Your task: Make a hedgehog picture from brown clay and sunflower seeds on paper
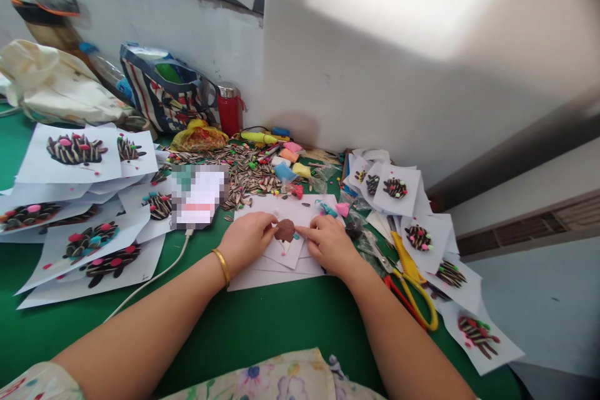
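Note:
A flat brown lump of clay (284, 230) lies on a white paper sheet (281, 256) on the green table (262, 325). My left hand (246, 239), with a gold bangle on its wrist, has its fingers curled and its fingertips pressed on the clay's left edge. My right hand (330, 242) is curled too, and its index finger points onto the clay's right edge. Both hands rest on the paper.
Finished seed-and-clay pictures on paper (75, 150) are stacked at left and at right (396, 189). A heap of sunflower seeds (248, 172) and coloured clay pieces (285, 170) lie behind. Yellow-handled scissors (412, 284) are at right. A red flask (229, 109), a striped bag (159, 90), a white cable (154, 278).

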The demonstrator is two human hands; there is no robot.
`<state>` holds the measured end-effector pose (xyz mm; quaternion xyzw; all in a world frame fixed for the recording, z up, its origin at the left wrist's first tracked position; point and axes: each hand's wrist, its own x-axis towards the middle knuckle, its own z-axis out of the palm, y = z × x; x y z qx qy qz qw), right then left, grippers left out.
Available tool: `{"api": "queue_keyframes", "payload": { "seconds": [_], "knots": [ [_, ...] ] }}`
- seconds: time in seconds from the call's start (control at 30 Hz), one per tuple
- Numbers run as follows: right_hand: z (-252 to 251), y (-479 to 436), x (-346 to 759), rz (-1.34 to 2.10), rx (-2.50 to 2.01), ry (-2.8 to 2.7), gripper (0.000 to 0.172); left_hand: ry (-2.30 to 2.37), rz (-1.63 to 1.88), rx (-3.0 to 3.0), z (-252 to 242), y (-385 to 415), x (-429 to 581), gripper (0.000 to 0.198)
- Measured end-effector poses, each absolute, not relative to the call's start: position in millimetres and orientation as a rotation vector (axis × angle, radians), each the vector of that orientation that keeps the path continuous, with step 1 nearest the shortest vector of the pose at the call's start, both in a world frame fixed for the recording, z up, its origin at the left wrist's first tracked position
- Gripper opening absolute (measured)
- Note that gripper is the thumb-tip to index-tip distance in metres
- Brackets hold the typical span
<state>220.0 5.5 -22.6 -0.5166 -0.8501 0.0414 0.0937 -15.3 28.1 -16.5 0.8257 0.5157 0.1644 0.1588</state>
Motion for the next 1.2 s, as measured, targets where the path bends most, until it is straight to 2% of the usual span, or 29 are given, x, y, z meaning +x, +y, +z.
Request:
{"api": "queue_keyframes", "payload": {
  "seconds": [0.57,1.2],
  "knots": [
    [-26.2,1.7,221.4,0.273,-1.372,-2.537,0.038,1.460,0.489,2.369,-18.4,28.1,-15.9,0.019],
    [-23.9,3.2,224.3,0.286,-1.355,-2.520,0.038,1.468,0.491,2.355,-20.4,28.8,-17.0,0.024]
  ]
}}
